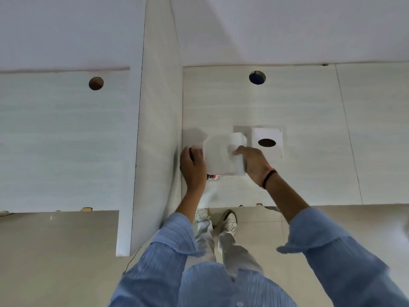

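Around white box [221,157], left hand [193,166], right hand [254,163], both raised.

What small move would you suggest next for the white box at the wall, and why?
Probably ease the white box rightward over the grey recess: left hand and right hand grip its sides, it overlaps only the recess's left edge, and wires show beneath.
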`<state>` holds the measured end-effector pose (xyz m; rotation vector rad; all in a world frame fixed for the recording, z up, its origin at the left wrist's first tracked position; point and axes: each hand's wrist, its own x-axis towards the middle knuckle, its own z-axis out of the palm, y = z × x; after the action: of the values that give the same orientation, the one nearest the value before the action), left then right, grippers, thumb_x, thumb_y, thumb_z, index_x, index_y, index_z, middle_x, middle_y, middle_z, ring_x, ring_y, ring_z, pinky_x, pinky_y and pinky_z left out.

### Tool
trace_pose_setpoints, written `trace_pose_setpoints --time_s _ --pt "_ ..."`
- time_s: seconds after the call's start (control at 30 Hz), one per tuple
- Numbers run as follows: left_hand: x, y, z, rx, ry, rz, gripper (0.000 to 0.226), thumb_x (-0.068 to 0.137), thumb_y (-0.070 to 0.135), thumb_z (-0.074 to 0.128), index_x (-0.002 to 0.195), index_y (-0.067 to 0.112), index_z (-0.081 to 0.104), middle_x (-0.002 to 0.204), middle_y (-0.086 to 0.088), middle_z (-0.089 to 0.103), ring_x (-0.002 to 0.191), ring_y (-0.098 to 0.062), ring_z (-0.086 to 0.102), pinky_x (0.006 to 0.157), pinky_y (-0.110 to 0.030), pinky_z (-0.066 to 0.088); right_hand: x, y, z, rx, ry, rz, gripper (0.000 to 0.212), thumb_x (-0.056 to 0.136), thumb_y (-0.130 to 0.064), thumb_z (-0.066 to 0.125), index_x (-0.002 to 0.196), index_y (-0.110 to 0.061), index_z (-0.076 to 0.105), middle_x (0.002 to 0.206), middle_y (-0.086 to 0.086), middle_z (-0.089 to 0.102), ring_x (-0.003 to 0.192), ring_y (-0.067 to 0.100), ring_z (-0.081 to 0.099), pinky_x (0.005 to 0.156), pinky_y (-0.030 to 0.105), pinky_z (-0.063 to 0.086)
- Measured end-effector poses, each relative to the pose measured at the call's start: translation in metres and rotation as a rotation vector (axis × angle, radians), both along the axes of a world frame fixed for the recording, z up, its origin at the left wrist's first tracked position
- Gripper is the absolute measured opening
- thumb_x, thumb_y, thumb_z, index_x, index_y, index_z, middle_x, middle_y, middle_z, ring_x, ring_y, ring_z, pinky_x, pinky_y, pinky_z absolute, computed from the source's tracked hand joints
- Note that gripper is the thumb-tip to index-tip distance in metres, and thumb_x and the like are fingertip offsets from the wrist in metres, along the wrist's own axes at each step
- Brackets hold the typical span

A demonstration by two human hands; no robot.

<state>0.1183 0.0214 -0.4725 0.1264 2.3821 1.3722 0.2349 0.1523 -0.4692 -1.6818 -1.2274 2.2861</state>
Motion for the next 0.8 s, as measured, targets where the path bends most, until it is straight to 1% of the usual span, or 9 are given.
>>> trace_pose_setpoints --time_s 0.03,0.1,0.2,0.33,0.43,0.5,0.6,0.7,0.8 --pt "0.001 -0.001 0.001 0.014 0.045 0.01 0.024 0.101 0.015 0.045 0.079 0.015 0.055 0.077 0.009 0.055 0.072 0.001 0.051 0.072 -0.025 0.041 -0.012 -0.004 -0.007 -0.026 0.003 0.031 0.07 0.04 -0.028 0.088 0.102 -0.002 0.07 0.092 0.019 0.06 0.079 0.038 0.054 0.073 0.045 0.046" --pt "0.002 -0.004 0.003 0.015 0.136 0.001 0.022 0.101 0.017 0.046 0.096 0.007 0.064 0.093 0.001 0.065 0.088 -0.006 0.057 0.084 -0.03 0.047 -0.031 -0.014 -0.015 -0.111 0.059 0.059 0.064 0.054 -0.02 0.081 0.112 0.005 0.07 0.101 0.019 0.069 0.089 0.036 0.065 0.083 0.048 0.055" --pt "0.005 -0.005 0.006 -0.032 0.266 -0.078 0.027 0.097 0.015 0.049 0.113 0.002 0.067 0.113 -0.011 0.067 0.106 -0.024 0.062 0.095 -0.035 0.05 -0.049 -0.03 -0.02 -0.116 0.006 0.106 0.038 0.075 -0.012 0.072 0.111 -0.001 0.069 0.101 0.015 0.071 0.091 0.035 0.066 0.078 0.046 0.06" --pt "0.012 -0.005 0.006 -0.09 0.187 -0.248 0.025 0.093 0.001 0.054 0.115 0.002 0.067 0.116 -0.014 0.067 0.109 -0.027 0.064 0.093 -0.033 0.053 -0.049 -0.035 -0.045 0.043 -0.166 0.193 0.027 0.083 -0.022 0.071 0.104 -0.004 0.072 0.105 0.015 0.073 0.102 0.036 0.068 0.096 0.05 0.056" --pt "0.014 -0.01 -0.007 -0.226 0.123 -0.385 0.03 0.094 0.001 0.052 0.122 0.001 0.064 0.126 -0.015 0.062 0.119 -0.029 0.059 0.097 -0.03 0.048 -0.039 -0.034 -0.057 0.159 -0.259 0.243 0.03 0.08 -0.035 0.075 0.083 -0.006 0.07 0.089 0.011 0.071 0.091 0.032 0.066 0.096 0.053 0.055" --pt "0.015 -0.012 -0.018 -0.358 0.109 -0.535 0.037 0.095 0.005 0.051 0.131 0.0 0.057 0.137 -0.017 0.053 0.127 -0.033 0.051 0.101 -0.038 0.049 -0.032 -0.033 -0.045 0.247 -0.321 0.259 0.034 0.084 -0.039 0.072 0.09 -0.005 0.069 0.096 0.014 0.071 0.094 0.032 0.064 0.09 0.043 0.053" --pt "0.016 -0.015 -0.036 -0.563 0.137 -0.772 0.042 0.092 0.013 0.056 0.131 0.0 0.052 0.145 -0.021 0.041 0.13 -0.038 0.043 0.1 -0.044 0.05 -0.018 -0.025 -0.026 0.469 -0.408 0.274 0.038 0.092 -0.028 0.067 0.117 0.001 0.068 0.119 0.018 0.071 0.114 0.035 0.063 0.1 0.038 0.049" --pt "0.015 -0.018 -0.048 -0.643 0.12 -0.874 0.048 0.09 0.017 0.062 0.133 0.0 0.049 0.15 -0.022 0.033 0.133 -0.039 0.039 0.102 -0.045 0.047 0.002 -0.009 -0.016 0.665 -0.46 0.243 0.027 0.091 -0.017 0.064 0.113 -0.001 0.069 0.109 0.018 0.074 0.107 0.035 0.065 0.088 0.027 0.046" --pt "0.013 -0.02 -0.053 -0.638 0.109 -0.893 0.05 0.09 0.012 0.058 0.137 0.0 0.045 0.153 -0.02 0.029 0.139 -0.038 0.033 0.106 -0.045 0.045 0.018 0.011 -0.018 0.804 -0.555 0.216 0.029 0.088 -0.018 0.065 0.114 -0.004 0.065 0.118 0.016 0.067 0.116 0.038 0.056 0.091 0.037 0.045"
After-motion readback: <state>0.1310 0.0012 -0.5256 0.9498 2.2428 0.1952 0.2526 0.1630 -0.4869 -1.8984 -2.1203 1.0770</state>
